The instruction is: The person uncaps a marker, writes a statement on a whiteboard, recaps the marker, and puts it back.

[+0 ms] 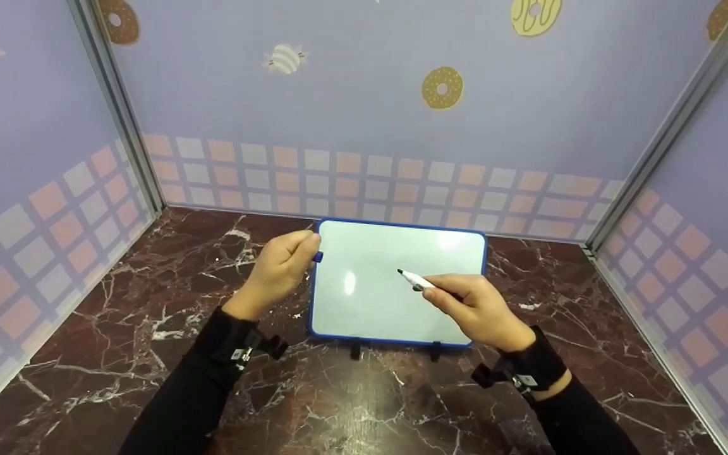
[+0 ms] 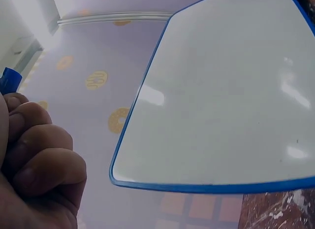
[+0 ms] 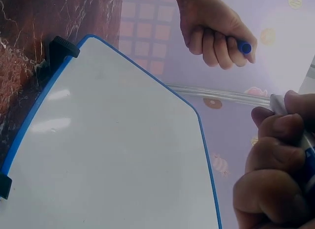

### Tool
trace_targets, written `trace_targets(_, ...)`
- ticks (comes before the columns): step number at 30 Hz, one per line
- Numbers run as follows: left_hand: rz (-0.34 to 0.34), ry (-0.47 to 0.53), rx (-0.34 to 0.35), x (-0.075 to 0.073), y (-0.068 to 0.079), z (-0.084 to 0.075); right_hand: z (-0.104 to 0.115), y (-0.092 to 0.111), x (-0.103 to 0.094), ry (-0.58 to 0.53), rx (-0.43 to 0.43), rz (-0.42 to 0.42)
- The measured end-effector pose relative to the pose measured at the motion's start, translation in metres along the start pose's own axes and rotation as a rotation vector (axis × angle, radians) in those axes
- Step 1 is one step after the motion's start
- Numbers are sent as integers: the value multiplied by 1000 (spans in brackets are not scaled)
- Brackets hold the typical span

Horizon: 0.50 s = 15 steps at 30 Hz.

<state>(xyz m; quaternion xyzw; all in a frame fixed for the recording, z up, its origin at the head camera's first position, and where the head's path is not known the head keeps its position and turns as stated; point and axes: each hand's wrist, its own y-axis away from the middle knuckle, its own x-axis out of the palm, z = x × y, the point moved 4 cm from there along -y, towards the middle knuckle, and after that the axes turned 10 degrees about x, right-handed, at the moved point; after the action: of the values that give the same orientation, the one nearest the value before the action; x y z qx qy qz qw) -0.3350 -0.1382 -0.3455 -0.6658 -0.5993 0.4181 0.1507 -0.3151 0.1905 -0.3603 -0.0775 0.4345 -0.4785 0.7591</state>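
A whiteboard (image 1: 370, 297) with a blue frame stands before me, two black feet (image 1: 355, 349) along its lower edge. My right hand (image 1: 487, 311) pinches a white marker (image 1: 416, 280) in front of the board. The marker's dark tip is bare and points up and to the left, apart from the surface as far as I can see. Left of the board, my left hand (image 1: 282, 264) has its fingers curled round a blue marker cap (image 3: 244, 47), whose open end sticks out past the fingers. The right wrist view shows part of the marker's blue-printed barrel, mostly behind the fingers.
The table (image 1: 117, 354) has a dark red marbled top. Behind it rises a lilac wall panel (image 1: 351, 95) with doughnut pictures and a checked band. Side panels close in on the left and right, joined by metal corner posts (image 1: 121, 107).
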Motion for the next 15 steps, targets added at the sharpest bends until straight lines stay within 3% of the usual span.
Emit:
trace_targets(7, 80, -104, -14, -4, -1, 2, -1, 0, 0, -18, 13, 1)
trace_targets(15, 174, -180, -94, -14, 1, 11, -1, 0, 0, -20, 4, 3)
